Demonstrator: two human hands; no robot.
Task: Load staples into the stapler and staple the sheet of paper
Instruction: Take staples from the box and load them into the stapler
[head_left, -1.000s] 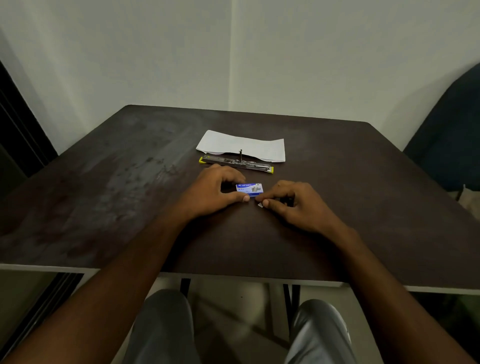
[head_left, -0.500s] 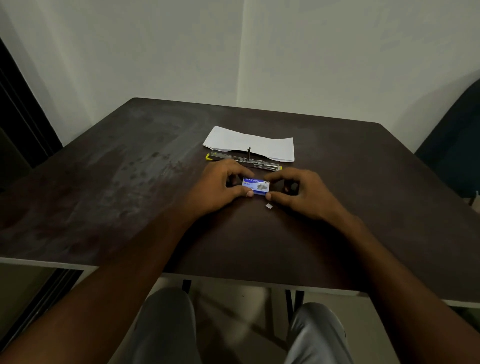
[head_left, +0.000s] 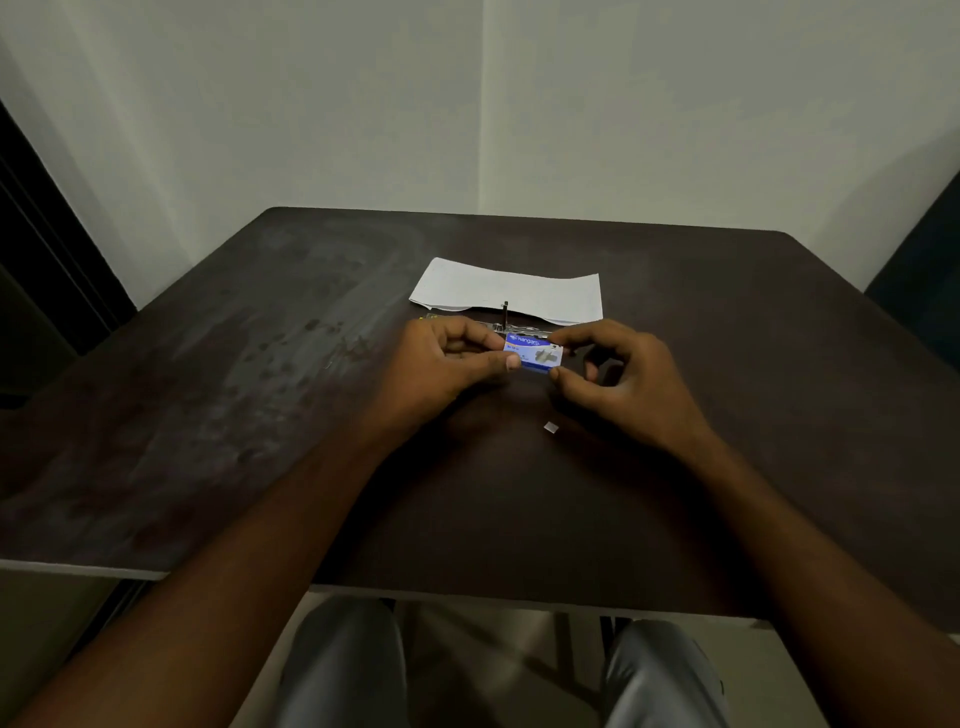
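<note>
A small blue staple box is held just above the dark table. My left hand pinches its left end between thumb and fingers. My right hand pinches its right end the same way. Behind the hands lies the stapler, opened out flat, with a thin upright pin; my hands hide most of it. The white sheet of paper lies flat just beyond the stapler. A tiny pale scrap rests on the table below my right hand.
The table's front edge runs across near my knees. A dark chair back stands at the right edge, and a dark door frame at the left. White walls meet in a corner behind the table.
My right hand left the scrap on the table and moved up to take the box's right end. Both hands have lifted the box slightly toward the stapler.
</note>
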